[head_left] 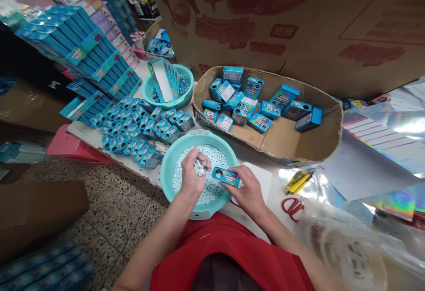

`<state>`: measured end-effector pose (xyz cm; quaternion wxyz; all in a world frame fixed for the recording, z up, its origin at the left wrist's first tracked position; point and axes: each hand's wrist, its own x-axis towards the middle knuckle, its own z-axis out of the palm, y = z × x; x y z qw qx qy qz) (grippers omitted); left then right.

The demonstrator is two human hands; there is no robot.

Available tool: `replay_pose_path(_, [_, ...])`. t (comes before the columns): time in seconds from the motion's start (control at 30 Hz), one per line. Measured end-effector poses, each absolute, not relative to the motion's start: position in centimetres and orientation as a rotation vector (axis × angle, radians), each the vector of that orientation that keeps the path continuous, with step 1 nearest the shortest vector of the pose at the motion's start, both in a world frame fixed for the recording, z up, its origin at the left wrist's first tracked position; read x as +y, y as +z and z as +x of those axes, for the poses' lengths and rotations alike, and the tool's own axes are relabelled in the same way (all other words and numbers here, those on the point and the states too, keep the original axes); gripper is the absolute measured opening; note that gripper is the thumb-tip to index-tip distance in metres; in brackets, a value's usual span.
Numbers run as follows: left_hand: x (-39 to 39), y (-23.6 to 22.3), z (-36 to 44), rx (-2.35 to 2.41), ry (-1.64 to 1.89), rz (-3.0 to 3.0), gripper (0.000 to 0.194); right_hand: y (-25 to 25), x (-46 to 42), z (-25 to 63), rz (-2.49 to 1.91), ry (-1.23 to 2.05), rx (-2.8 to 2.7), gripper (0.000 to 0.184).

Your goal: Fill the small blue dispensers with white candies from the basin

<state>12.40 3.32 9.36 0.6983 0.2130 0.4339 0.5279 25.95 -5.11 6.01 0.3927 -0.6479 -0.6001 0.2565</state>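
A turquoise basin full of small pale candies stands at the table's front edge. Over it, my left hand is curled around a handful of the candies, some showing between the fingers. My right hand grips a small blue candy box between thumb and fingers, above the basin's right side. The box lies on its side, with a round dark hole near the end that faces my left hand. A narrow gap separates the left fingers from the box.
A cut-down cardboard box holding several blue boxes sits behind the basin. Rows of small boxes cover the left side, beside a second basin and stacked cartons. Red-handled scissors and a yellow cutter lie right.
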Motion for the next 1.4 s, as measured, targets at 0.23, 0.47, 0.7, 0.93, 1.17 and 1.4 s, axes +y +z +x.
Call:
replay_pose_path(0.23, [3.1, 8.1, 13.3, 1.122, 1.314, 0.553, 0.034, 5.0, -3.8, 23.7, -1.681, 0.675, -1.589, 0.026])
replay_pose_path(0.47, [3.1, 7.8, 13.4, 1.153, 1.302, 0.55, 0.042, 4.7, -3.6, 23.9, -1.665, 0.741, -1.509, 0.025])
replay_pose_path(0.7, [3.5, 3.8, 8.0, 1.554, 0.739, 1.321, 0.032, 5.6, -6.6, 28.0, -1.656, 0.775, -1.121, 0.031])
replay_pose_path(0.93, [0.9, -1.2, 4.4, 1.7, 0.232, 1.971, 0.035, 1.9, -9.7, 32.9, -1.914, 0.519, -0.917, 0.039])
replay_pose_path(1.17, [0.1, -2.1, 3.8, 1.618, 0.296, 2.096, 0.03, 0.1, -10.4, 34.0, -1.883, 0.558, -0.91, 0.051])
replay_pose_path(1.4, [-0.8, -1.8, 4.1, 1.536, 0.41, 2.119, 0.03, 2.1, -10.4, 35.0, -1.916, 0.377, -0.632, 0.045])
